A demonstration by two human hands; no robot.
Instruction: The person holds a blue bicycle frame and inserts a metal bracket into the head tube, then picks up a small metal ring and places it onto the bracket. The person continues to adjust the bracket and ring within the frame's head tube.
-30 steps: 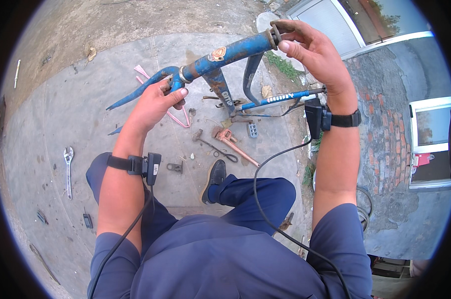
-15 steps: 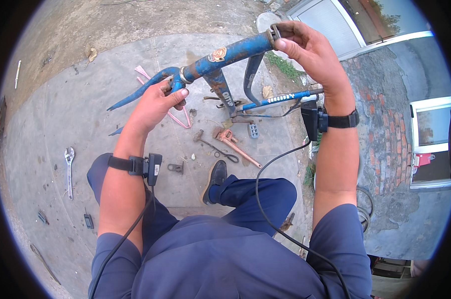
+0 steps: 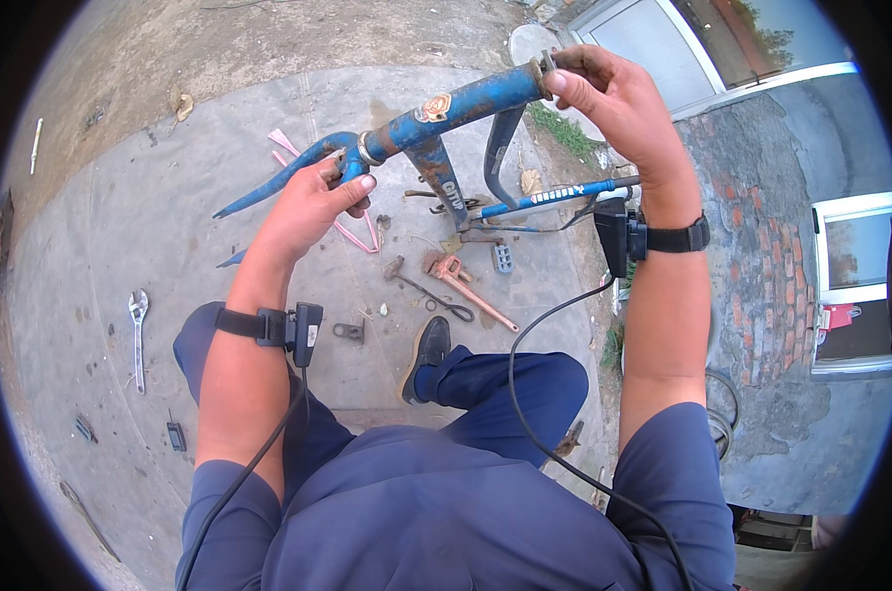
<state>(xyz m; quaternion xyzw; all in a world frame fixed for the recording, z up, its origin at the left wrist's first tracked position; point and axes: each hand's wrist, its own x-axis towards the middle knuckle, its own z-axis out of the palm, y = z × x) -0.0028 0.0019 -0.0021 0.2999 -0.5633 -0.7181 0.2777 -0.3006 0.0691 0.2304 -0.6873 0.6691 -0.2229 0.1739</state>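
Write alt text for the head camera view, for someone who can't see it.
A person's left hand holds a blue bike fork, and the right hand touches the far end of the rusty head tube. On the ground below lie a pipe wrench, a hammer and an adjustable wrench.

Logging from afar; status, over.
Left hand gripping blue metal fork. Right hand at rusty blue head tube's other end. Reddish metal pipe wrench lies apart.
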